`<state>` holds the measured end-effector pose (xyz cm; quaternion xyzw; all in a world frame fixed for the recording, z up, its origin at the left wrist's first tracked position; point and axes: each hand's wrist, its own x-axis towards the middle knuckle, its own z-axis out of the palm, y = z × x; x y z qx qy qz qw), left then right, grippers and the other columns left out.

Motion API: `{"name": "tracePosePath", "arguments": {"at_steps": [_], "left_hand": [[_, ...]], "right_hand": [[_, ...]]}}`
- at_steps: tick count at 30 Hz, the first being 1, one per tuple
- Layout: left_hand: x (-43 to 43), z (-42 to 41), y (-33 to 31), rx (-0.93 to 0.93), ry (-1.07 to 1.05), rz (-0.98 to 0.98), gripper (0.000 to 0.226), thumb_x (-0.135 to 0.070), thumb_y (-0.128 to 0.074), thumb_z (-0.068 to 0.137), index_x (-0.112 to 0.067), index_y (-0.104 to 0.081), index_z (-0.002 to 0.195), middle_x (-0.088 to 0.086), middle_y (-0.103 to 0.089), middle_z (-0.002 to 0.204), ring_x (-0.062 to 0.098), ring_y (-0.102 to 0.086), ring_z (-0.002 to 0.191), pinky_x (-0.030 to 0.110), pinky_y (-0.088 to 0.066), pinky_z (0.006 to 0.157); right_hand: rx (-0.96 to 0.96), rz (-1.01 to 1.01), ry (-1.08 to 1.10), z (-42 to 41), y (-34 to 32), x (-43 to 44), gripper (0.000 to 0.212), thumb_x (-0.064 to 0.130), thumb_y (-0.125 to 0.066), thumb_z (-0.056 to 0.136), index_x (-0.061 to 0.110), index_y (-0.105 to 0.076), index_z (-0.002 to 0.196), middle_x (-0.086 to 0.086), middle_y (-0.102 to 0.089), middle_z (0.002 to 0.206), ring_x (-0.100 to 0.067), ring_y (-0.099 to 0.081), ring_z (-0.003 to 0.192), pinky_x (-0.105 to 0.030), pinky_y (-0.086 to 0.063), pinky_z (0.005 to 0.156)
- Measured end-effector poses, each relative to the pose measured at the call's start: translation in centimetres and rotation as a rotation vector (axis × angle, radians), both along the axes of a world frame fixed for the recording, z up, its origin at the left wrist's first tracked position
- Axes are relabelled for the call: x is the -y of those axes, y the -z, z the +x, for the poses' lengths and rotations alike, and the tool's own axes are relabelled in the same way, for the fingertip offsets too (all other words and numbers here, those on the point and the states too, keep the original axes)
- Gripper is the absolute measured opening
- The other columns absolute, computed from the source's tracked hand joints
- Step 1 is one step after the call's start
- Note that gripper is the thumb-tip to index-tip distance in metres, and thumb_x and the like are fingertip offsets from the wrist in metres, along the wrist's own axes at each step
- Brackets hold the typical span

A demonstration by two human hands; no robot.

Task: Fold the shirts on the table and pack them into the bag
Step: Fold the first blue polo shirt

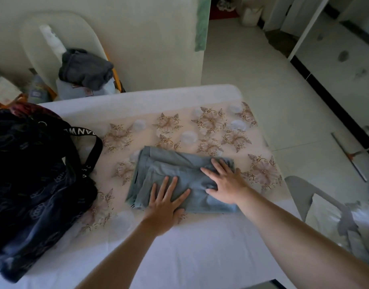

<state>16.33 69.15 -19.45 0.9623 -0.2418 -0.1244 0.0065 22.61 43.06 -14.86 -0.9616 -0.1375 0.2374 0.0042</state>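
Observation:
A grey-blue shirt (169, 170), folded into a rough rectangle, lies in the middle of the table (200, 247) on a flower-patterned cloth. My left hand (166, 202) rests flat on its near edge with fingers spread. Flat on the shirt's right part lies my right hand (225, 182), fingers also apart. Neither hand grips the cloth. A dark patterned bag (33, 184) with a black lettered strap stands at the left side of the table, a little left of the shirt.
A dark grey garment (85, 68) lies on a stack behind the table at the back left, beside boxes. A grey chair (317, 207) with clothing stands at the right. The tiled floor (262, 80) stretches beyond the table's far edge.

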Motion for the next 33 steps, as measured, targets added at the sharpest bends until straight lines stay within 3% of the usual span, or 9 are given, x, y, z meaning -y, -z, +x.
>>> {"name": "tracePosePath", "arguments": {"at_steps": [4, 8, 12, 16, 20, 24, 26, 30, 33], "left_hand": [[-2.9, 3.8, -1.2, -0.097, 0.127, 0.008, 0.055, -0.060, -0.014, 0.095, -0.061, 0.002, 0.147, -0.009, 0.032, 0.159, 0.026, 0.029, 0.146, 0.054, 0.018, 0.116], [-3.7, 6.8, -4.8, -0.120, 0.069, 0.155, 0.067, -0.064, 0.003, 0.083, -0.060, -0.024, 0.145, -0.008, 0.014, 0.163, 0.027, 0.018, 0.150, 0.059, 0.018, 0.115], [-2.5, 4.6, -6.2, -0.019, -0.093, 0.008, 0.052, -0.046, -0.021, 0.097, -0.035, -0.057, 0.133, 0.002, -0.021, 0.162, 0.026, -0.006, 0.150, 0.052, 0.004, 0.121], [-1.8, -1.5, -3.8, 0.074, 0.010, -0.110, 0.063, -0.052, -0.036, 0.090, -0.020, -0.049, 0.143, 0.005, -0.036, 0.156, 0.026, -0.033, 0.143, 0.046, -0.034, 0.115], [-3.0, -8.0, -0.7, 0.059, 0.049, -0.159, 0.074, -0.061, -0.043, 0.094, -0.021, -0.028, 0.155, 0.009, -0.019, 0.163, 0.030, -0.021, 0.149, 0.046, -0.023, 0.118], [-3.4, -10.5, -0.6, 0.069, 0.034, -0.172, 0.072, -0.057, -0.042, 0.094, -0.020, -0.028, 0.155, 0.011, -0.014, 0.164, 0.032, -0.018, 0.150, 0.046, -0.021, 0.118], [-3.4, -10.5, -1.0, 0.061, 0.033, -0.173, 0.073, -0.059, -0.044, 0.090, -0.022, -0.034, 0.152, 0.011, -0.018, 0.163, 0.031, -0.024, 0.148, 0.045, -0.027, 0.119], [-3.1, -9.9, -2.2, 0.003, 0.012, -0.165, 0.077, -0.063, -0.056, 0.075, -0.025, -0.051, 0.142, 0.007, -0.038, 0.155, 0.028, -0.042, 0.139, 0.044, -0.044, 0.108], [-2.5, -9.4, -3.3, -0.009, -0.012, -0.189, 0.093, -0.061, -0.075, 0.059, -0.022, -0.050, 0.140, 0.003, -0.050, 0.145, 0.026, -0.049, 0.131, 0.040, -0.046, 0.104]], "right_hand": [[0.065, -0.024, 0.031, -1.8, -1.3, -0.4, 0.078, 0.076, -0.034, 0.086, 0.044, -0.013, 0.155, -0.009, -0.016, 0.162, -0.034, -0.021, 0.144, -0.049, -0.032, 0.112], [0.037, -0.025, 0.060, -4.8, -2.3, -3.1, 0.078, 0.073, -0.030, 0.090, 0.031, -0.021, 0.155, -0.017, -0.028, 0.151, -0.037, -0.036, 0.134, -0.048, -0.041, 0.105], [-0.105, 0.084, 0.058, -7.7, -2.9, -5.5, 0.069, 0.056, -0.039, 0.095, 0.022, -0.028, 0.154, -0.015, -0.041, 0.145, -0.035, -0.049, 0.126, -0.041, -0.046, 0.101], [0.038, 0.018, -0.015, -10.6, -2.3, -6.6, 0.067, 0.048, -0.052, 0.091, 0.017, -0.035, 0.148, -0.010, -0.050, 0.130, -0.032, -0.055, 0.114, -0.042, -0.048, 0.096], [0.280, 0.080, -0.158, -12.6, -0.8, -6.0, 0.078, 0.039, -0.062, 0.079, 0.015, -0.039, 0.150, -0.014, -0.042, 0.141, -0.034, -0.050, 0.124, -0.045, -0.046, 0.101], [0.142, 0.067, -0.330, -13.7, 0.5, -5.9, 0.087, 0.051, -0.048, 0.082, 0.017, -0.021, 0.158, -0.014, -0.011, 0.166, -0.030, -0.015, 0.151, -0.046, -0.022, 0.121], [0.114, 0.019, -0.306, -13.8, 0.1, -6.4, 0.081, 0.038, -0.060, 0.079, 0.014, -0.036, 0.152, -0.017, -0.024, 0.162, -0.034, -0.032, 0.146, -0.046, -0.037, 0.114], [0.220, -0.003, -0.241, -13.3, -0.5, -7.6, 0.062, 0.000, -0.071, 0.061, 0.009, -0.070, 0.122, -0.017, -0.062, 0.133, -0.034, -0.068, 0.107, -0.039, -0.062, 0.069], [0.205, 0.108, -0.188, -12.9, -1.1, -7.6, 0.054, -0.002, -0.076, 0.069, 0.007, -0.068, 0.122, -0.014, -0.061, 0.135, -0.033, -0.068, 0.107, -0.037, -0.060, 0.074]]}}
